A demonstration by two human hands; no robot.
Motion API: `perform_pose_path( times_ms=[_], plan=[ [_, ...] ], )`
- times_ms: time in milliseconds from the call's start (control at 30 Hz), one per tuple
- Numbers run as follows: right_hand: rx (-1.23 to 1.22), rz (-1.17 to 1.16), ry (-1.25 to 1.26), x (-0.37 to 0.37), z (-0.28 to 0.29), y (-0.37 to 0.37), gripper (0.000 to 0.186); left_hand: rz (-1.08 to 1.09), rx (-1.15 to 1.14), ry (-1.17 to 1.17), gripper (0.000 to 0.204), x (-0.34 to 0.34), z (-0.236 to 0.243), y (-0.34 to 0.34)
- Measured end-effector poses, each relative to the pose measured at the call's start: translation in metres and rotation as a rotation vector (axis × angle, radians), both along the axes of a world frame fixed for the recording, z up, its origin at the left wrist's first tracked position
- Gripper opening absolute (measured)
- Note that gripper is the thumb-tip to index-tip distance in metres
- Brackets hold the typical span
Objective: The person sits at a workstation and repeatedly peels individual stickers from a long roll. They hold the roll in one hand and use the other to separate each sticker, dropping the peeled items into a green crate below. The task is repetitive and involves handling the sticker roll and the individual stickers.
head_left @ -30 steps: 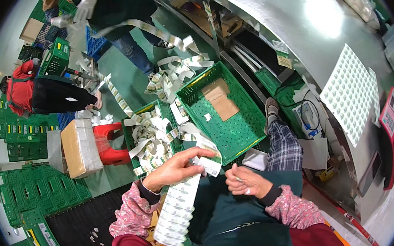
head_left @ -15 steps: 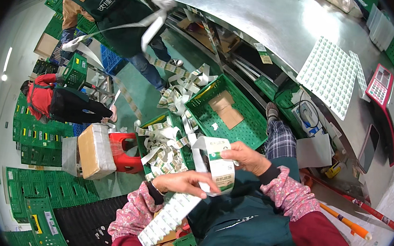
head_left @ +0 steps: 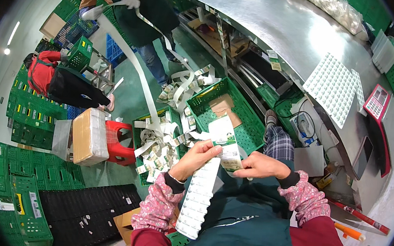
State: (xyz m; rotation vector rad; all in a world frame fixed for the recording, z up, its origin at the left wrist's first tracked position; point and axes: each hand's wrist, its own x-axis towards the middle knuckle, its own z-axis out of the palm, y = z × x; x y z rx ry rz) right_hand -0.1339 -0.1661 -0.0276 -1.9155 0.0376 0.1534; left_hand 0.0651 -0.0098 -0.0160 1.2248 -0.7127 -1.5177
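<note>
Over my lap, a printed white-and-green label strip (head_left: 227,142) is stretched between my hands. My left hand (head_left: 195,161) is closed, its thumb at the strip's left edge. A narrow sheet of small white stickers (head_left: 197,199) hangs down from that same hand. My right hand (head_left: 264,166) pinches the lower right corner of the label strip, fingers curled. Beyond my hands sits a green crate (head_left: 253,128) with brown cardboard inside. To its left, another green crate (head_left: 142,177) is heaped with loose label strips (head_left: 159,150), some spilling onto the floor.
A metal table (head_left: 283,17) on the right carries a large sticker sheet (head_left: 331,88), a red scale (head_left: 378,101) and a phone (head_left: 363,158). A co-worker in a dark apron (head_left: 139,10) handles a long strip. A red stool (head_left: 120,144) and taped box (head_left: 90,136) stand left.
My left hand has moved up to the label strip, swinging the sticker sheet more upright. My right hand has shifted down to the strip's lower corner. The co-worker's gloved hands have come closer together.
</note>
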Motion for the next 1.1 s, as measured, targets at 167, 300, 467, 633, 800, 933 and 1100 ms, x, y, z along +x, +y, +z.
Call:
perform_pose_path(
  times_ms=[167,300,467,633,800,933,1100],
  plan=[
    [-0.078,-0.077,0.095,0.003,-0.015,-0.003,0.032,0.092,-0.142,-0.083,0.044,-0.006,0.000,0.008],
    [0.370,-0.139,0.115,0.013,0.004,-0.005,0.024,0.016,-0.048,-0.113,0.047,0.003,0.001,0.014],
    [0.404,-0.029,0.104,0.043,0.018,-0.010,0.022,0.030,-0.099,-0.052,0.050,0.006,-0.004,0.025],
    [0.481,-0.110,0.230,0.054,0.017,-0.012,0.021,0.017,-0.147,-0.026,0.043,0.011,0.009,0.025],
    [0.535,-0.331,0.224,0.060,0.024,-0.005,0.020,0.049,0.028,-0.327,0.027,0.012,0.006,0.024],
    [0.627,-0.539,0.035,0.058,0.032,-0.005,0.017,0.238,-0.078,-0.237,0.029,0.003,-0.003,0.018],
    [0.490,-0.580,-0.074,0.063,0.031,0.028,0.016,0.299,-0.094,-0.229,0.029,0.003,0.001,0.009]
  ],
)
